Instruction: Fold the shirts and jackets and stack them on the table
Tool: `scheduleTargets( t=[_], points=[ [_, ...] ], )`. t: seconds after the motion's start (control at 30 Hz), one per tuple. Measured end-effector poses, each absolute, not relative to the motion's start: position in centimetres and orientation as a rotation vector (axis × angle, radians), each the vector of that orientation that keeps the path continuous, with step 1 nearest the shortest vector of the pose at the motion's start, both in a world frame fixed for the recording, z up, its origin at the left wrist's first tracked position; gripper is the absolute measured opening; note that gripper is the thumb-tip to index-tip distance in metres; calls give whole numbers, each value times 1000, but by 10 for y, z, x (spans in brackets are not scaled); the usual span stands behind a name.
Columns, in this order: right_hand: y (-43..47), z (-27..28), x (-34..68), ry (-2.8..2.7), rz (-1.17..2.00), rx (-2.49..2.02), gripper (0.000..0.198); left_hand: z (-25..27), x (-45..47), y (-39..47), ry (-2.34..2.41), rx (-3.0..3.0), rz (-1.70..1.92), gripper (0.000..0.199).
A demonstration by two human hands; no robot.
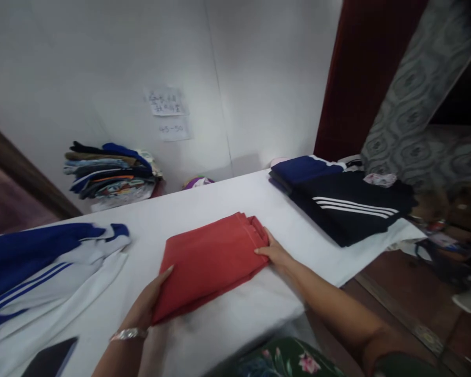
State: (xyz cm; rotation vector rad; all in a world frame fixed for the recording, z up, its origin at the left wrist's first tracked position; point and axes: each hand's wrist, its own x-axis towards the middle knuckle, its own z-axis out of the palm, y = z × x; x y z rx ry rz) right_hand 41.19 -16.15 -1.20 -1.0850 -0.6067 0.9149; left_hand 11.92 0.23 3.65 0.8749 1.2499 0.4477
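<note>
A red folded cloth (212, 262) lies on the white-covered table in front of me, its layered edges showing at the right end. My left hand (151, 298) grips its near left side, thumb on top and the other fingers hidden beneath or behind the edge. At the right end, my right hand (272, 251) holds the cloth with the thumb over the top and fingers around the side. A bracelet circles my left wrist.
Blue and white striped clothes (55, 267) spread at the left, with a dark flat object (51, 358) nearer me. Folded dark garments (345, 204) sit at the right end of the table (235, 196). A clothes stack (112, 170) stands by the wall, below paper notes (167, 102).
</note>
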Motion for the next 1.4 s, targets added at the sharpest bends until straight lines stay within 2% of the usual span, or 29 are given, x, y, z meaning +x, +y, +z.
scheduleTargets(
  t=[0.1,0.2,0.4,0.53,0.7,0.93,1.1,1.27,1.4],
  points=[
    [-157,-2,413,-515,934,-1047,106,39,121,-2,1248,898,462,37],
    [-163,21,419,-580,934,-986,104,45,128,-11,1274,886,510,30],
    [-199,73,452,-695,835,-976,96,68,163,-33,1201,911,590,31],
    [-230,96,482,-729,734,-1025,92,84,199,-47,1048,904,542,45],
    [-270,104,516,-674,642,-1084,95,92,244,-64,933,922,486,44],
    [-301,114,568,-685,510,-1200,90,95,308,-71,826,1025,458,42],
    [-284,161,649,-740,321,-1262,90,121,390,-48,658,1116,544,39],
    [-247,224,773,-677,30,-1369,97,174,522,-14,468,1043,594,40],
    [-226,212,837,-406,-308,-1720,98,166,606,-6,625,1139,494,39]
  ],
)
